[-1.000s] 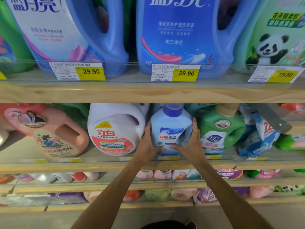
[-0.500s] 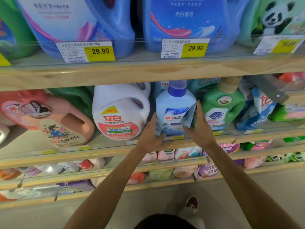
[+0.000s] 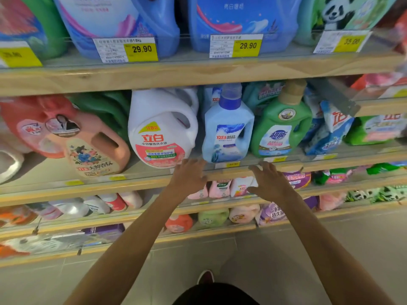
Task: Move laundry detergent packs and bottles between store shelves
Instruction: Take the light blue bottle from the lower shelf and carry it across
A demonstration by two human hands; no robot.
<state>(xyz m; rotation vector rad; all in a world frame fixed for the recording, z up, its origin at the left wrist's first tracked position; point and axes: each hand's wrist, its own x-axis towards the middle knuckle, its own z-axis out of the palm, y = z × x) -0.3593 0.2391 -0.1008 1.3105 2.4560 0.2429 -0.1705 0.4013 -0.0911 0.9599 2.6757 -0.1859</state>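
Observation:
A light blue detergent bottle with a darker blue cap stands upright on the middle shelf, between a white jug and a green bottle. My left hand hovers just below the bottle's left bottom corner, fingers spread, holding nothing. Lower and to the right, my right hand is also spread and empty, in front of the shelf edge.
Large blue jugs with yellow price tags fill the top shelf. A pink jug lies left, blue packs right. Lower shelves hold small pink, green and purple pouches. Grey floor and my shoe are below.
Both hands have let go of the light blue bottle and drawn back downward; the bottle stays standing on the middle shelf. The view has tilted down slightly.

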